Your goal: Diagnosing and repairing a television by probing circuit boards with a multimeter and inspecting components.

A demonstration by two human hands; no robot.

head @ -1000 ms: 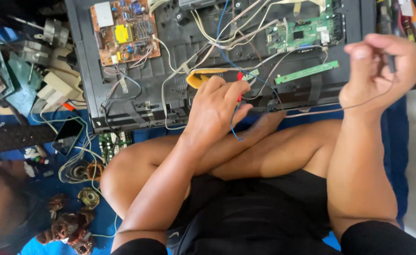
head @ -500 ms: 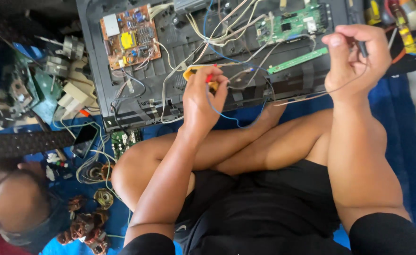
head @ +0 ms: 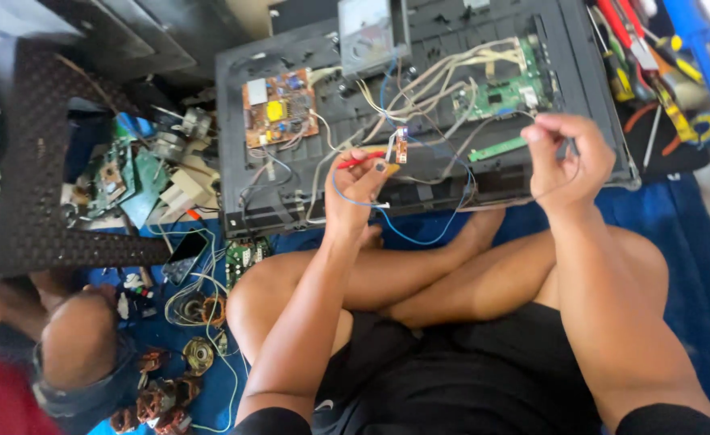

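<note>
A blue floor mat carries an opened television chassis [head: 290, 201]. My left hand [head: 363, 187] grips a red probe [head: 360, 159] (pointing left) beside a small board [head: 401, 147]; my right hand [head: 566, 159] pinches a thin wire [head: 451, 211] at the chassis's near edge.

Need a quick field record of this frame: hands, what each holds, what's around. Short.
view: head camera, looking down at a person seated cross-legged on a blue cloth
left hand: holds a red probe and a small circuit board with a blue wire
right hand: raised, fingers pinched on a thin dark lead; what it is cannot be told
in front: opened black panel chassis with orange board, green board, white wiring
behind chassis: analog meter
left side: loose boards, phone, copper coils
right side: hand tools
</note>
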